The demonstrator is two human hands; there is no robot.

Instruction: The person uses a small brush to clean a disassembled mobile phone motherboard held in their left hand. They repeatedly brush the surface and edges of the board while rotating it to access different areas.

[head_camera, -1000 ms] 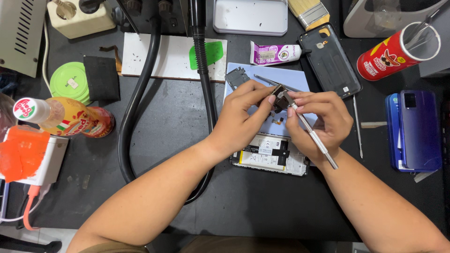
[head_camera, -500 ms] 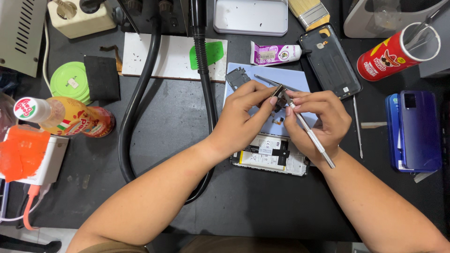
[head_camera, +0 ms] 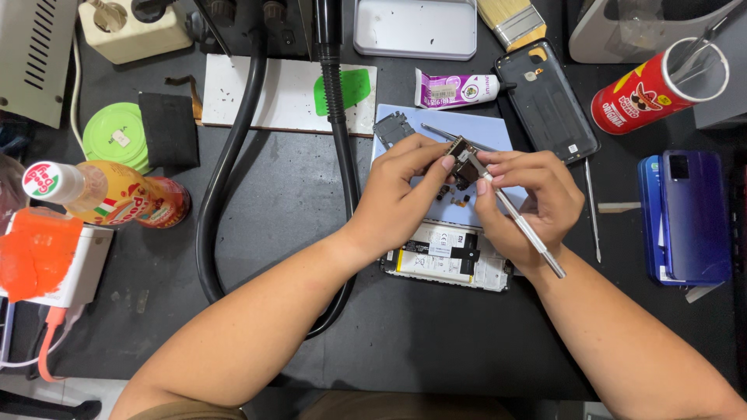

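Note:
My left hand (head_camera: 405,190) pinches a small dark circuit part (head_camera: 459,155) between thumb and fingers, held above a light blue mat (head_camera: 498,128). In my right hand (head_camera: 537,202) is a thin metal tool (head_camera: 517,222), gripped like a pen, and its tip touches that part. Under both hands lies an opened phone (head_camera: 447,260) with its battery and inner parts showing. A few tiny loose parts (head_camera: 451,194) rest on the mat beneath the fingers.
A black phone back cover (head_camera: 548,97) and a small tube (head_camera: 455,89) lie behind the mat. A red can (head_camera: 657,85) holding tools and blue phones (head_camera: 685,218) sit right. A thick black hose (head_camera: 226,167) curves left. A bottle (head_camera: 101,194) and green lid (head_camera: 117,136) lie far left.

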